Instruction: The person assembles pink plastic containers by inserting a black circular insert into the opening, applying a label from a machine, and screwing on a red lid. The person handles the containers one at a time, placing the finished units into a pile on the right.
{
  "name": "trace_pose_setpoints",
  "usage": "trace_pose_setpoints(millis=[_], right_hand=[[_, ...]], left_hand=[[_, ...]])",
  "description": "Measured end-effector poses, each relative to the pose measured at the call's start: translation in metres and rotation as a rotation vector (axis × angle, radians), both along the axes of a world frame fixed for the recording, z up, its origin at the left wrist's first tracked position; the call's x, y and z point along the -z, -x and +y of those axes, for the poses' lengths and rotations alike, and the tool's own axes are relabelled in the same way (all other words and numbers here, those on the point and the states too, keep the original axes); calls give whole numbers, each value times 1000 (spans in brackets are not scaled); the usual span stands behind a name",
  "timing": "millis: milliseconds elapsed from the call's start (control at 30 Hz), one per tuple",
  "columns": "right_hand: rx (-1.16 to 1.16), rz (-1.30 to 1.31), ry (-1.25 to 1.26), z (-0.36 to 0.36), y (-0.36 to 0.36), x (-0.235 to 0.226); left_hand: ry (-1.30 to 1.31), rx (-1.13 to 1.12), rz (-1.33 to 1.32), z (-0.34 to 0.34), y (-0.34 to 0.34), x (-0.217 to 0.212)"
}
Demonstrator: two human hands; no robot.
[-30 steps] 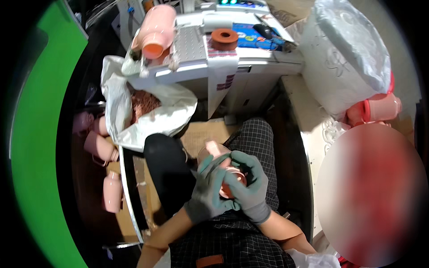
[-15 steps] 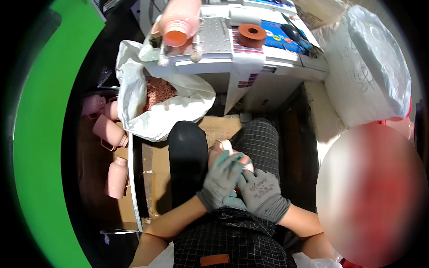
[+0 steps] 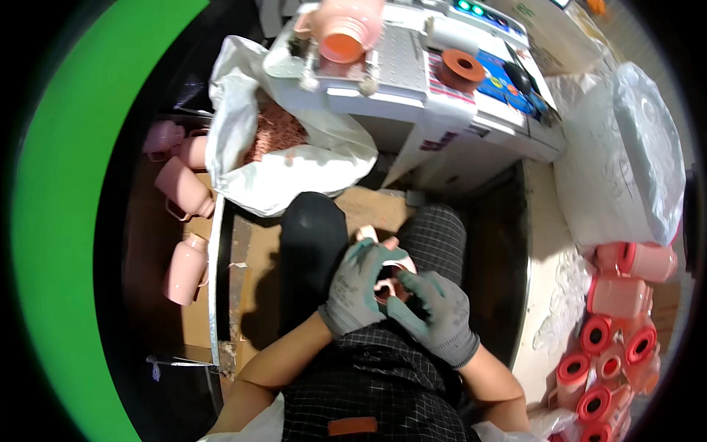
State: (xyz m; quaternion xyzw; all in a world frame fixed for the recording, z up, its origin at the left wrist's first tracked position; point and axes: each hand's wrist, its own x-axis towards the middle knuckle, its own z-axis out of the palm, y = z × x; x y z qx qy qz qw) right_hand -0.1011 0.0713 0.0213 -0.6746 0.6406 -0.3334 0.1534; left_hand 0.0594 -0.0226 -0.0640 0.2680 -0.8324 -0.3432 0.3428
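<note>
A pink plastic bottle (image 3: 400,262) lies between my thighs, its round opening turned toward me and dark inside. Around its left side wraps my left hand (image 3: 356,283), in a grey glove with green fingertips. My right hand (image 3: 434,306), gloved alike, has its thumb and fingers curled at the opening's rim. A pale pink strip shows at the rim, beside the right fingertips; whether they grip it or the rim I cannot make out. Most of the bottle's body is hidden by my hands.
A white sack (image 3: 294,173) of pink shavings stands ahead on the left. Pink jugs (image 3: 187,269) lie in a box at left. The machine bench (image 3: 398,62) carries another jug (image 3: 346,33) and a brown tape roll (image 3: 462,70). Several red-rimmed pink bottles (image 3: 595,335) crowd the right.
My right hand has come away from lying over the bottle and now curls at its opening, which has come into sight. My left hand still holds the side. The view has shifted slightly.
</note>
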Motion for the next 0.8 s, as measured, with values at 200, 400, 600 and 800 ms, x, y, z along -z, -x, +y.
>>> trace_pose_setpoints(millis=[200,400,600,800], right_hand=[[-230,524,-189,-8,-3,-19],[-349,806,-626,-11,1,-16],[-387,808,-576,-9,1,-19],[-475,182,-579,-12,30,-43]], left_hand=[[18,39,-80,8,2,-7],[198,-5,-96,26,15,3],[129,-14,-29,29,13,-8],[44,46,84,12,5,-10]])
